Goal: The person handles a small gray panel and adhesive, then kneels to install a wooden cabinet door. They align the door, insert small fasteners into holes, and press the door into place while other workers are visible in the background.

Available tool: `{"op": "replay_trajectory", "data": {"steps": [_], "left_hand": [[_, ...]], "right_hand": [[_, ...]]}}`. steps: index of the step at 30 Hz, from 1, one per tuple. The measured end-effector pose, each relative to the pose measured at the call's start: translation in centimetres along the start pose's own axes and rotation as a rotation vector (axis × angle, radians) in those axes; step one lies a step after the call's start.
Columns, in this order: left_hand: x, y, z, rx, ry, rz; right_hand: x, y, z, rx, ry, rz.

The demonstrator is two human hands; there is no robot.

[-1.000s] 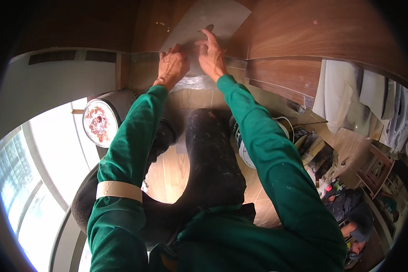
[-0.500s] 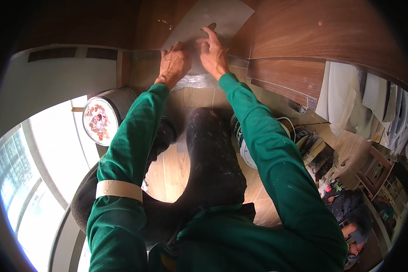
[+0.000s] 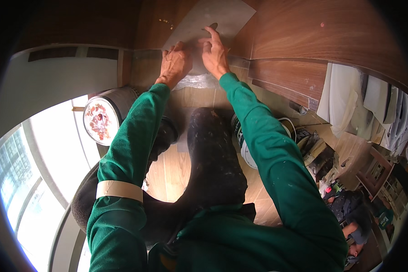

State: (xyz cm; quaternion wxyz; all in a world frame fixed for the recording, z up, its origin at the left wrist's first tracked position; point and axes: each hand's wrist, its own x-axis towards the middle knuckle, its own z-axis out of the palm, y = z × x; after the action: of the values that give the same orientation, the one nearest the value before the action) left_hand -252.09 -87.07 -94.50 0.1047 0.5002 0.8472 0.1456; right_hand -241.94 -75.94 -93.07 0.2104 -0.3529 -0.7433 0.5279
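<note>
Both arms, in green sleeves, reach forward to a pale grey, dusty-looking panel [image 3: 229,20] set between brown wood-grain boards. My left hand [image 3: 175,63] is at the panel's lower left, its fingers curled in; what they hold, if anything, is hidden behind the knuckles. To its right is my right hand [image 3: 214,56], with the index finger raised and bent while the other fingers fold inward. Its grasp cannot be made out. A dark oval mark [image 3: 213,26] shows on the panel by that fingertip. Between the hands the view is hazy. Crumpled clear plastic [image 3: 195,81] lies below them.
At left stands a bucket [image 3: 99,121] with a red-and-white stained end, near a bright window [image 3: 54,145]. Another bucket [image 3: 248,156] is beside my right arm. White sheets [image 3: 342,97] lean at right; clutter covers the floor, with another person [image 3: 356,231] at lower right.
Both hands keep nearly the same place and pose. The whole view shifts very slightly.
</note>
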Motion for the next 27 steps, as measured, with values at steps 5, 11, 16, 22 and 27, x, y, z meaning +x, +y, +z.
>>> {"op": "replay_trajectory", "data": {"steps": [5, 11, 16, 22, 27], "left_hand": [[0.2, 0.5, -0.4, 0.016, -0.035, -0.021], [0.0, 0.5, -0.6, 0.002, -0.009, 0.001], [-0.1, 0.6, -0.7, -0.032, -0.005, -0.037], [0.0, 0.3, -0.3, -0.026, 0.024, -0.037], [0.2, -0.5, -0.2, -0.305, 0.095, -0.107]], "right_hand": [[0.2, 0.4, 0.4, -0.011, -0.004, -0.030], [0.1, 0.6, 0.6, -0.046, -0.010, -0.012], [-0.3, 0.0, 0.5, -0.138, -0.033, -0.048], [-0.4, 0.3, 0.5, -0.062, 0.000, -0.078], [-0.1, 0.2, 0.2, -0.037, 0.050, -0.099]]}}
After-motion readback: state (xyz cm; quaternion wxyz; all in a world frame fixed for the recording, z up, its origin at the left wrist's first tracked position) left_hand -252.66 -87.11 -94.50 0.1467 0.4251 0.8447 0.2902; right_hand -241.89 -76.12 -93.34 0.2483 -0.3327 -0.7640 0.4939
